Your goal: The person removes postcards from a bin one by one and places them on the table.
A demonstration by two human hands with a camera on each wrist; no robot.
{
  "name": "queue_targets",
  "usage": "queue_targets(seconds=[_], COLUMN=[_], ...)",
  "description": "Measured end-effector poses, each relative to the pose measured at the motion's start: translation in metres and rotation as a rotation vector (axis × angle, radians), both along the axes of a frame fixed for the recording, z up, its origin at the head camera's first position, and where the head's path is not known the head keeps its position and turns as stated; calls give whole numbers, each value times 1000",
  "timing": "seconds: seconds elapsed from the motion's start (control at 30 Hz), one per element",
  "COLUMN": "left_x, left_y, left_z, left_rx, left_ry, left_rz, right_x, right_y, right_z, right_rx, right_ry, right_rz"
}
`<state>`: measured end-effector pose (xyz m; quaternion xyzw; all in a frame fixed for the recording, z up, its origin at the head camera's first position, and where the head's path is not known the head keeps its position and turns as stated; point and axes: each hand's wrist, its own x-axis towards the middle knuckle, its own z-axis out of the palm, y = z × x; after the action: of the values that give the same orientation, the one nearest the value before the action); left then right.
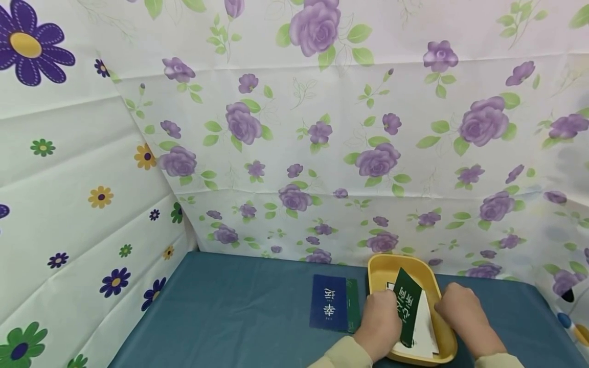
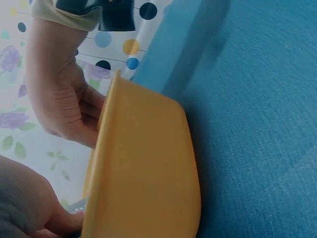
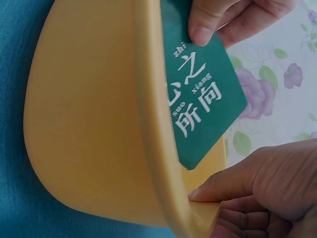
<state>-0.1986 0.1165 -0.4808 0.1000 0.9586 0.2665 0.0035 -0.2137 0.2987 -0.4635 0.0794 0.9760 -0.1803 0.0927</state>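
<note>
My left hand (image 1: 381,322) pinches a dark green card (image 1: 409,318) with white Chinese characters, holding it tilted over the yellow plastic bin (image 1: 447,340). In the right wrist view the thumb lies on the face of the green card (image 3: 210,94), and the card's lower part is hidden by the bin wall. My right hand (image 1: 462,314) grips the bin's right rim, thumb on the inner side, as the right wrist view shows. Inside the bin lie white cards or papers (image 1: 424,335), partly covered by the green card.
To the left of the bin, a blue card (image 1: 329,302) with white characters lies beside a green one (image 1: 353,306), which it seems to overlap. The table has a blue-green cover (image 1: 239,306). Flowered cloth walls (image 1: 276,153) rise behind and at the left.
</note>
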Motion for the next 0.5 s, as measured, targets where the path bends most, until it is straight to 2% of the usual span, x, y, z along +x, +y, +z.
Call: queue_targets(seconds=[0.33,0.5], left_x=[-5,-7], left_y=[-22,-39], left_z=[9,12], left_rx=[243,351], left_ry=[-24,22], left_rz=[5,48], right_x=[0,1], right_y=[-4,-3], right_z=[4,1], right_rx=[-4,5], right_ry=[-32,-32], right_rz=[2,2])
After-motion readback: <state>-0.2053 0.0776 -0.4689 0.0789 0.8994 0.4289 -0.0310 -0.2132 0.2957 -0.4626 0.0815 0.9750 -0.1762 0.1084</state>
